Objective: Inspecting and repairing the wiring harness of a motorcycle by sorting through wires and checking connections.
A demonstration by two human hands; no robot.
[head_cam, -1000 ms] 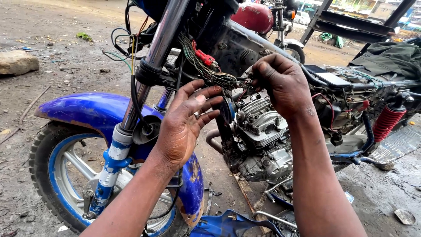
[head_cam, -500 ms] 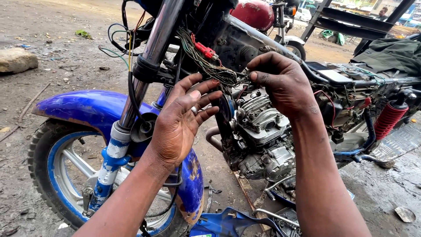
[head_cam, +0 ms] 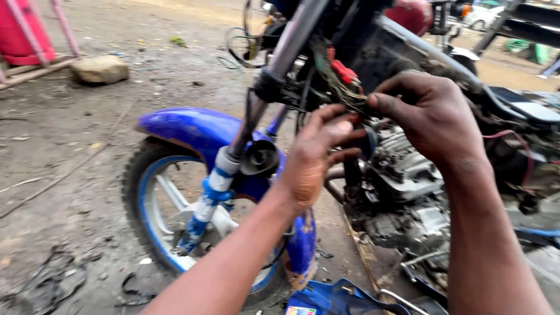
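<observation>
working on the wires [head_cam: 341,87] tucked under the motorbike frame just above the engine [head_cam: 402,186], looks like sorting or connecting step. left hand [head_cam: 312,157] reaches up, fingers loosely spread, touching the bundle, gripping nothing. right hand [head_cam: 431,116] arches over, fingertips pinched on the wires. next move likely needs a fine two-finger pull. behind: blue front wheel [head_cam: 157,216], then stone [head_cam: 99,69] on the dirt.

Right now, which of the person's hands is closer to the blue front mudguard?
Left. The left hand is raised just right of the blue mudguard, fingers toward the wire bundle. The right hand is farther right, over the engine, pinching those wires.
</observation>
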